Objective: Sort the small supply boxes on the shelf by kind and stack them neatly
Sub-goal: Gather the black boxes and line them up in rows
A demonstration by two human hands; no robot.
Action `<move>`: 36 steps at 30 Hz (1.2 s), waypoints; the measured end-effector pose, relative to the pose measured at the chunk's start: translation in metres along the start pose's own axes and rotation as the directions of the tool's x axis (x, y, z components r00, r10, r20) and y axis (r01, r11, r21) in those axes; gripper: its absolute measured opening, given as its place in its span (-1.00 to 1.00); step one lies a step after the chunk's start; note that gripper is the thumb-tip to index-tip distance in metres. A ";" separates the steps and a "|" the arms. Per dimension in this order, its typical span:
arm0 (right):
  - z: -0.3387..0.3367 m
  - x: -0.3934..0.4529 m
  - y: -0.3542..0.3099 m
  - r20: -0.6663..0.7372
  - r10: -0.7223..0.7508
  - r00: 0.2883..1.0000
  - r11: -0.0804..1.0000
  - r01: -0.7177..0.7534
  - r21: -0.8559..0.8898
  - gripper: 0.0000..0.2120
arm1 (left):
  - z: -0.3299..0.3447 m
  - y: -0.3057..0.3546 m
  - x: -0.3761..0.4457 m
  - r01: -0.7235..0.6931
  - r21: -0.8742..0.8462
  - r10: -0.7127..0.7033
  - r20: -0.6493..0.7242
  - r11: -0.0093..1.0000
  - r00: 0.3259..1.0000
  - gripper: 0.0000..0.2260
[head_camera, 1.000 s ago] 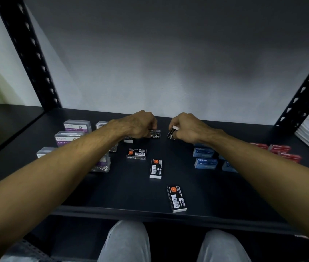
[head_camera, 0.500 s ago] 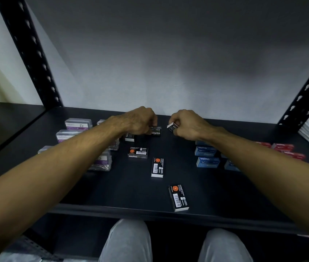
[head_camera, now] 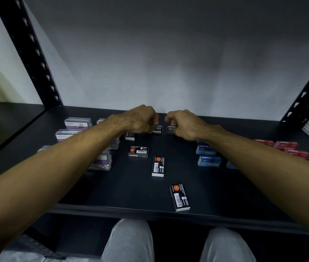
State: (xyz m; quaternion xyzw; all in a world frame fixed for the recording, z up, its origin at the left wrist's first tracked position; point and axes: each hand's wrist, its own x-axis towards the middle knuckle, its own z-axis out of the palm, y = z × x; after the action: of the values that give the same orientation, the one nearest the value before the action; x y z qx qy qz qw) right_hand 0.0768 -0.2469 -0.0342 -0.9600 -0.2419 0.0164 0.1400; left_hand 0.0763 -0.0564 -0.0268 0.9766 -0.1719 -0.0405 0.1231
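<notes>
1. While your hands worked at the back of the shelf (head_camera: 216,208), your left hand (head_camera: 140,120) was curled over a black box (head_camera: 156,129) and your right hand (head_camera: 184,124) over another black box (head_camera: 171,129); the hands sat near each other but apart, and fingers hid whether either box was truly pinched.
2. Three more black boxes (all staples) lay loose in front: one (head_camera: 138,152) flat and crosswise, one (head_camera: 158,166) lengthwise, one (head_camera: 179,197) close to the front edge.
3. Purple boxes (head_camera: 77,123) sat to the left, blue boxes (head_camera: 209,160) to the right, red boxes (head_camera: 286,146) beyond them, so the kinds were roughly grouped but the black ones were not yet stacked.
4. Your forearms crossed low over the purple and blue groups; I judged a careless pull back could have swept those out of line.
5. That front box could have dropped off if nudged, and a stack of such small boxes could have slid if set down crooked.
</notes>
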 end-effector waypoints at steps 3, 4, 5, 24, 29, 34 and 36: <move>0.001 0.000 0.001 -0.013 -0.002 1.000 1.000 0.002 -0.001 -0.49 | -0.001 0.000 0.000 0.009 -0.004 -0.009 -0.002 1.000 1.000 -0.81; 0.001 0.000 0.001 -0.013 -0.001 1.000 1.000 0.001 0.003 -0.49 | -0.001 0.000 0.000 0.008 -0.005 -0.008 0.000 1.000 1.000 -0.82; 0.001 0.000 0.000 -0.011 0.001 1.000 1.000 -0.001 0.006 -0.49 | -0.001 -0.001 0.000 0.008 -0.007 -0.008 0.007 1.000 1.000 -0.82; -0.009 -0.031 -0.040 -0.165 -0.152 0.975 0.987 0.140 -0.079 -0.69 | -0.033 -0.027 -0.026 0.077 0.123 -0.080 0.017 0.989 0.997 -0.82; -0.002 -0.041 -0.065 -0.118 -0.210 0.970 0.977 0.206 -0.050 -0.73 | -0.028 -0.026 -0.029 0.124 0.241 -0.156 0.119 0.962 0.981 -0.83; 0.011 -0.045 -0.079 -0.035 -0.225 0.974 0.974 0.225 -0.016 -0.71 | -0.027 -0.024 -0.031 0.126 0.306 -0.170 0.120 0.944 0.978 -0.80; 0.017 -0.045 -0.081 0.006 -0.223 0.975 0.975 0.223 -0.009 -0.69 | -0.026 -0.023 -0.033 0.118 0.291 -0.163 0.134 0.949 0.977 -0.74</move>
State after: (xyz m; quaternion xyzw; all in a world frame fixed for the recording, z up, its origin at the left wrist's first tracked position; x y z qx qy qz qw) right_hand -0.0023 -0.1951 -0.0294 -0.9274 -0.3486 0.0020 0.1356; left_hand 0.0558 -0.0175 -0.0064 0.9877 -0.1148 -0.1009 -0.0342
